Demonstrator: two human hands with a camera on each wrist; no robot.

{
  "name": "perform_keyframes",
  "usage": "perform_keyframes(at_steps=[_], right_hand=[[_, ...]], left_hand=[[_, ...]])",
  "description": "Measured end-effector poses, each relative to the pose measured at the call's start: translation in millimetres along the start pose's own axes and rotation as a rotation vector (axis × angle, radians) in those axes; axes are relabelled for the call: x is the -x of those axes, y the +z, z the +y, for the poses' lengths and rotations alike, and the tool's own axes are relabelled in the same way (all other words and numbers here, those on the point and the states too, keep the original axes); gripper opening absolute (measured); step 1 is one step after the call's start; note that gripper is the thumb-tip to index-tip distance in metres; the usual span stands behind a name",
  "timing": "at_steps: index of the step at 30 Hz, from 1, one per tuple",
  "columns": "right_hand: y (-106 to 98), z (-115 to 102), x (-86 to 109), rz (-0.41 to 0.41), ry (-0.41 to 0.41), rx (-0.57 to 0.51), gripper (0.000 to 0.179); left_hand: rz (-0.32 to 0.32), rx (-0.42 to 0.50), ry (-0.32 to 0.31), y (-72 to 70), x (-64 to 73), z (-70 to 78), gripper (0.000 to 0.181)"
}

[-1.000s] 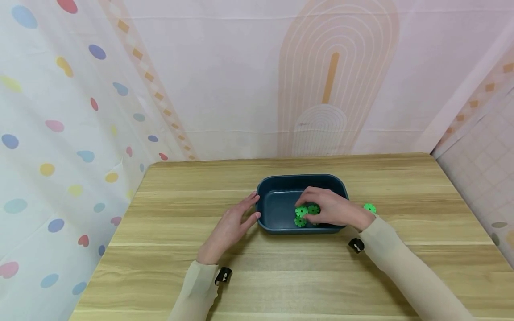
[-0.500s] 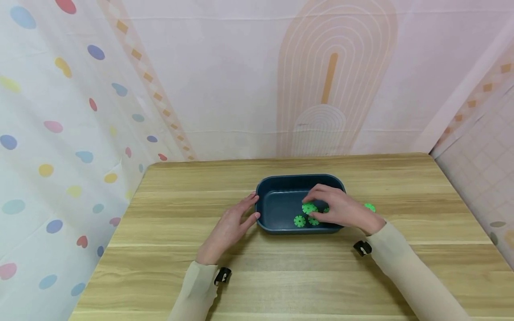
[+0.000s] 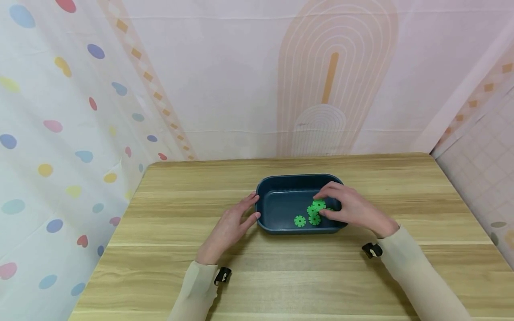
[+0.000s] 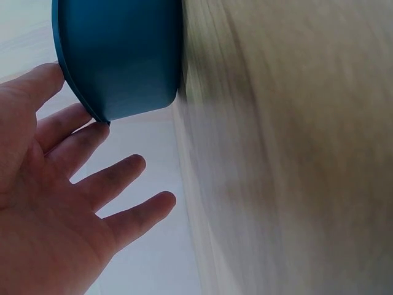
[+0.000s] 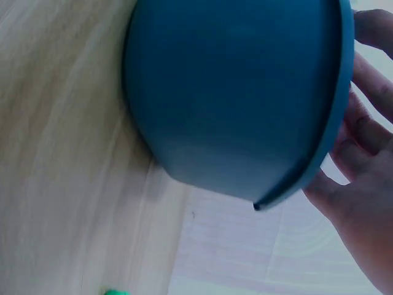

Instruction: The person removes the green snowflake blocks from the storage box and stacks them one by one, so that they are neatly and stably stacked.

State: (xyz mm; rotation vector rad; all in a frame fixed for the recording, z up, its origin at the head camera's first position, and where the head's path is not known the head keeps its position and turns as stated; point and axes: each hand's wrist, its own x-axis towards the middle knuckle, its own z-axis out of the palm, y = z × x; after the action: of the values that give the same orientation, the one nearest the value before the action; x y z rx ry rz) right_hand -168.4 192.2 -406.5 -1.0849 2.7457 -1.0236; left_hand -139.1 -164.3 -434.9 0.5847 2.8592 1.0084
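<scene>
A dark blue oblong bin [image 3: 277, 209] stands on the wooden table. My left hand [image 3: 228, 227] touches its left rim with the thumb and fingertips; in the left wrist view the fingers [image 4: 116, 181] are spread and only lightly bent. Over the bin's right end, my right hand [image 3: 347, 206] pinches a green notched disc [image 3: 319, 205] between thumb and fingers. Several similar discs lie below in the bin, among them a loose green disc [image 3: 300, 221] toward the front. From the right wrist, the bin's outer wall [image 5: 233, 98] hides the fingertips and the held disc.
A bit of green [image 5: 115, 292] shows on the table beyond the bin's right end. The wooden table [image 3: 281, 276] reaches to a patterned curtain [image 3: 225, 89] at the back and left. Each wrist carries a small black camera mount [image 3: 222, 276].
My right hand has moved rightward inside the bin with a green disc in its fingers, uncovering more discs. It now hides the disc on the table. The left hand has stayed put.
</scene>
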Motion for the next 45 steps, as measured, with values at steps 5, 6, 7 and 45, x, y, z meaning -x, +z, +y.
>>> perform_keyframes(at_steps=[5, 6, 7, 45], right_hand=[[-6, 2, 5.2, 0.032, 0.025, 0.001, 0.03], [-7, 3, 6.5, 0.037, 0.029, 0.004, 0.03], [-7, 4, 7.6, 0.042, 0.03, 0.007, 0.03], [-29, 33, 44.9, 0.236, 0.05, 0.132, 0.03]], left_hand=[[-0.009, -0.005, -0.005, -0.8, -0.4, 0.3, 0.055], [-0.01, -0.005, -0.003, -0.9, -0.4, 0.4, 0.055], [-0.011, -0.004, -0.003, -1.0, -0.3, 0.5, 0.055], [0.002, 0.007, 0.001, -0.6, 0.3, -0.3, 0.054]])
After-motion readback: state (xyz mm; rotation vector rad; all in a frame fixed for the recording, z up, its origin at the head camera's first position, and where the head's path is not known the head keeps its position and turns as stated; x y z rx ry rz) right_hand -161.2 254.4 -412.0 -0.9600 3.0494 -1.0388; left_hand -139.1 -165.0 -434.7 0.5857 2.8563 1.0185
